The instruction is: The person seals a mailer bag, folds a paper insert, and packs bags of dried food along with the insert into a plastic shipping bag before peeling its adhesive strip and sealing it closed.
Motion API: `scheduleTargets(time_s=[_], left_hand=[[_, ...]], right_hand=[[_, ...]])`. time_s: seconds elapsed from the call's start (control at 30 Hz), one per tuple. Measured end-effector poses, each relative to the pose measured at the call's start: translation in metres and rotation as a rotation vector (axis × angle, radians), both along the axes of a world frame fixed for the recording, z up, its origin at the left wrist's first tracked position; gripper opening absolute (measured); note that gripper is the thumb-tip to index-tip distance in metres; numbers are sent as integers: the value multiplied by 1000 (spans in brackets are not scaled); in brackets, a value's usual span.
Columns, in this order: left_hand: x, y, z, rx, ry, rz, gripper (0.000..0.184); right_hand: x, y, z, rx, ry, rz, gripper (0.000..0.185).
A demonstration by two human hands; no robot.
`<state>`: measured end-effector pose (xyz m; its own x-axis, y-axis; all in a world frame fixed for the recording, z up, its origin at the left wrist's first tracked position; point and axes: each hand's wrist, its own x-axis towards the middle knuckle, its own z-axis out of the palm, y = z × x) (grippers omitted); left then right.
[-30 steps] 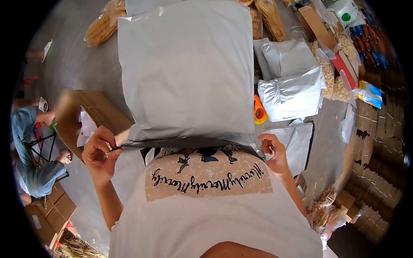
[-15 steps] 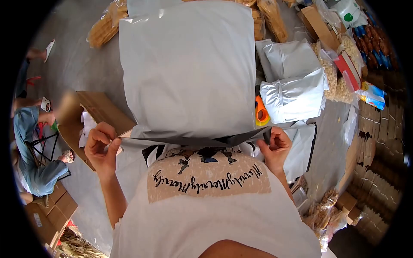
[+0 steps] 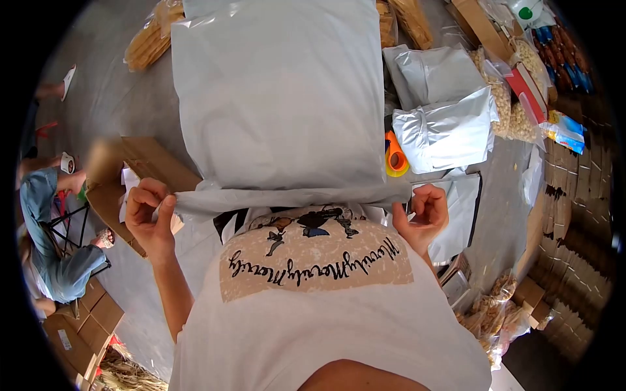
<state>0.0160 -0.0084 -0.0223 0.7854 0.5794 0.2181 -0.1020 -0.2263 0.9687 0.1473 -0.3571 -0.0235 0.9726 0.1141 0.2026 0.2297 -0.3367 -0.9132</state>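
Observation:
A large grey plastic mailing bag (image 3: 280, 98) lies flat in front of me, its near edge folded over into a long strip just above my shirt. My left hand (image 3: 151, 212) pinches the left corner of that strip between thumb and fingers. At the other end, my right hand (image 3: 422, 215) has its fingers curled around the right corner. The dark inside of the bag's mouth is hidden by the fold.
Right of the bag are an orange tape dispenser (image 3: 395, 155), filled silver packets (image 3: 443, 133) and bags of pale snacks (image 3: 499, 104). An open cardboard box (image 3: 156, 163) stands at the left. Beyond it a seated person's legs (image 3: 55, 234) show.
The bag's near edge, earlier a dark open strip, is now turned over as a grey fold. My right hand has closed on the right corner and moved slightly right.

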Motion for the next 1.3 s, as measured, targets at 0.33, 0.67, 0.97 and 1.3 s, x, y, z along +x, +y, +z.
scheduleTargets(time_s=[0.33, 0.67, 0.97, 1.3], left_hand=[[7, -14, -4, 34, -56, 201, 20], [50, 11, -52, 54, 154, 140, 17], [73, -6, -99, 37, 223, 75, 11], [72, -15, -54, -685, 141, -13, 68]], right_hand=[[13, 13, -5, 49, -249, -151, 8], [85, 38, -37, 169, 370, 70, 10], [103, 40, -80, 316, 747, 339, 13], [99, 41, -82, 369, 794, 393, 20]])
